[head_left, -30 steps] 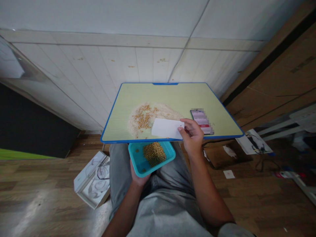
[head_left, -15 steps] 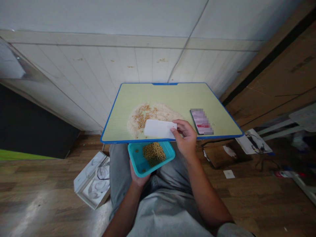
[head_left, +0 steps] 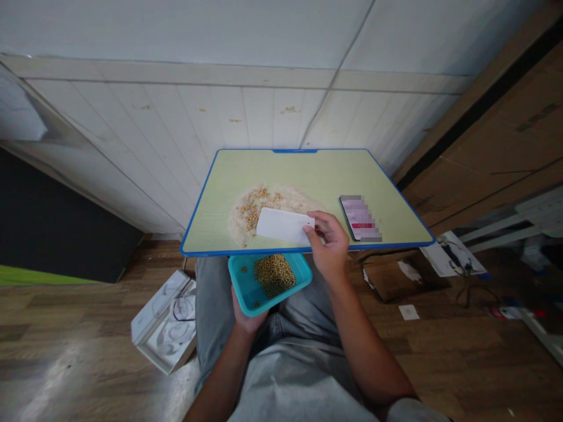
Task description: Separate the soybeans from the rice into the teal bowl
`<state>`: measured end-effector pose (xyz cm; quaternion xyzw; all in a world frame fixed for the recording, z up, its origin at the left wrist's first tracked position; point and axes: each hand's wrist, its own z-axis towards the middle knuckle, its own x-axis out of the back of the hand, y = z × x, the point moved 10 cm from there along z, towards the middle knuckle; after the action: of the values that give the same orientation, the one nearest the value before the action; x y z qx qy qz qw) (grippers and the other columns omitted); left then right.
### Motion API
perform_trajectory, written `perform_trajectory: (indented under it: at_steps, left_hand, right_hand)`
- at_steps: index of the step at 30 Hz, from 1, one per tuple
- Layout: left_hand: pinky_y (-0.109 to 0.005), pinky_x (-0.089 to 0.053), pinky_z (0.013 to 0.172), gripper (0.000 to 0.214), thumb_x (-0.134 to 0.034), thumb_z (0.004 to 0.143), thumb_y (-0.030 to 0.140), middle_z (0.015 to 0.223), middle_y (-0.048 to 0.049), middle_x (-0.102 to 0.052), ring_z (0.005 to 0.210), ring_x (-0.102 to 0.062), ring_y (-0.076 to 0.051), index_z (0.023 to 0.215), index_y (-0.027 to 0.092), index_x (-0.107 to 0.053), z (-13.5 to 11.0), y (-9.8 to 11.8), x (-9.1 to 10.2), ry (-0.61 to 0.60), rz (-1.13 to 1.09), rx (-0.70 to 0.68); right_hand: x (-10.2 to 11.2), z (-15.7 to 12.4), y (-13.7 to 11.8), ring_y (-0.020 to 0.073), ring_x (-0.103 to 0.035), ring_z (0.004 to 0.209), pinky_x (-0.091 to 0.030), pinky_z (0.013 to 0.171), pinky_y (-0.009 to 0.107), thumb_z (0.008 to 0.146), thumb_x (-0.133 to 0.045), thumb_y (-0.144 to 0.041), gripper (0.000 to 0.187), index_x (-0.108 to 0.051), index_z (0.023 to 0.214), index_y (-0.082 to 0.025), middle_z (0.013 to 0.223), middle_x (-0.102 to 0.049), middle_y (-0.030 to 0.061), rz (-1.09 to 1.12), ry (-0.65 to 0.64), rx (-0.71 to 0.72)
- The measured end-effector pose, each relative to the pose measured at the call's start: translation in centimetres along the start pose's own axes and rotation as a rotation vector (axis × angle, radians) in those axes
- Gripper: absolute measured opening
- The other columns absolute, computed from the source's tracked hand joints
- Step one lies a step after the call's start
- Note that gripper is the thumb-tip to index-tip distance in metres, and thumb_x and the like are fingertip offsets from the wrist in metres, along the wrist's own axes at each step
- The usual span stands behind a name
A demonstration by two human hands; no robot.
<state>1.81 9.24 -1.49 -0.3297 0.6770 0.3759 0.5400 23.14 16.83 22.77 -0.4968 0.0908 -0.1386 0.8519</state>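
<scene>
My right hand [head_left: 329, 239] pinches the right end of a flat white card [head_left: 281, 225] between thumb and fingers. The card is tilted over the near side of a spread of rice [head_left: 292, 198] mixed with yellowish soybeans [head_left: 251, 212]. Below the table's front edge, my left hand [head_left: 248, 318] grips a turquoise plastic tray [head_left: 240, 293] from underneath, most of its fingers hidden. A heap of soybeans [head_left: 275, 275] lies in the tray, with a few loose ones near its left side.
The low green table [head_left: 325, 170] has a blue rim and stands against a white panelled wall [head_left: 176, 117]. A phone [head_left: 358, 217] lies at its right. An open white box [head_left: 165, 322] sits on the floor to the left; cardboard [head_left: 492, 152] stands at right.
The far edge of the white card has tipped up slightly and sits a little higher. My left hand and the tray stay nearly where they were.
</scene>
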Motion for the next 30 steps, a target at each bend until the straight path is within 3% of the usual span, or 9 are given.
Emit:
perform_trajectory:
  at_steps: [4,9,12,20,26,30]
  left_hand:
    - [-0.063,-0.017,0.152,0.076,-0.036,0.115,0.075,0.193,-0.0002,-0.047,0.19,-0.004,-0.037,0.17,0.03,-0.064,-0.2,0.0,0.1,0.088,0.073,-0.03]
    - [-0.062,-0.017,0.153,0.075,-0.029,0.118,0.071,0.189,0.0017,-0.053,0.19,-0.003,-0.035,0.17,0.03,-0.065,0.0,-0.1,-1.0,-0.029,0.085,-0.019]
    - [-0.063,-0.016,0.153,0.076,-0.028,0.119,0.07,0.188,-0.0013,-0.055,0.19,-0.007,-0.036,0.169,0.029,-0.066,0.1,0.1,-0.6,-0.046,0.058,-0.019]
    - [-0.062,-0.016,0.152,0.076,-0.028,0.119,0.07,0.2,0.0009,-0.032,0.19,-0.002,-0.035,0.18,0.031,-0.052,0.0,0.1,-0.3,0.068,0.056,-0.03]
    - [-0.065,-0.016,0.153,0.076,-0.028,0.118,0.071,0.194,0.0025,-0.046,0.189,-0.013,-0.032,0.186,0.039,-0.039,0.0,0.0,-0.7,0.089,0.013,-0.006]
    - [-0.064,-0.024,0.151,0.077,-0.027,0.118,0.069,0.193,0.0022,-0.048,0.188,-0.02,-0.03,0.19,0.04,-0.028,0.0,0.1,-0.7,0.065,-0.003,-0.003]
  right_hand:
    - [-1.0,0.3,0.1,0.021,-0.083,0.092,-0.068,0.08,0.035,0.099,-0.079,-0.031,0.02,-0.083,0.118,-0.03,0.104,-0.088,0.0023,-0.01,-0.021,0.0]
    - [-1.8,0.7,0.2,0.0214,-0.084,0.096,-0.07,0.084,0.037,0.098,-0.079,-0.031,0.02,-0.083,0.118,-0.031,0.109,-0.089,0.0027,-0.007,-0.052,-0.008]
    - [-1.9,0.7,0.5,0.0213,-0.083,0.092,-0.069,0.08,0.036,0.098,-0.079,-0.032,0.021,-0.082,0.119,-0.031,0.105,-0.088,0.0023,0.005,-0.066,-0.016]
    - [-1.9,0.6,0.3,0.0211,-0.083,0.092,-0.069,0.08,0.036,0.097,-0.079,-0.033,0.021,-0.083,0.117,-0.03,0.105,-0.089,0.0026,0.007,-0.051,-0.015]
    - [-2.0,0.3,0.0,0.0218,-0.084,0.091,-0.069,0.08,0.037,0.096,-0.08,-0.032,0.022,-0.084,0.118,-0.03,0.105,-0.089,0.0027,0.012,-0.099,-0.018]
    - [-1.7,0.3,-0.1,0.0216,-0.083,0.09,-0.069,0.078,0.036,0.096,-0.08,-0.032,0.022,-0.084,0.117,-0.031,0.105,-0.089,0.0026,0.024,-0.101,-0.008]
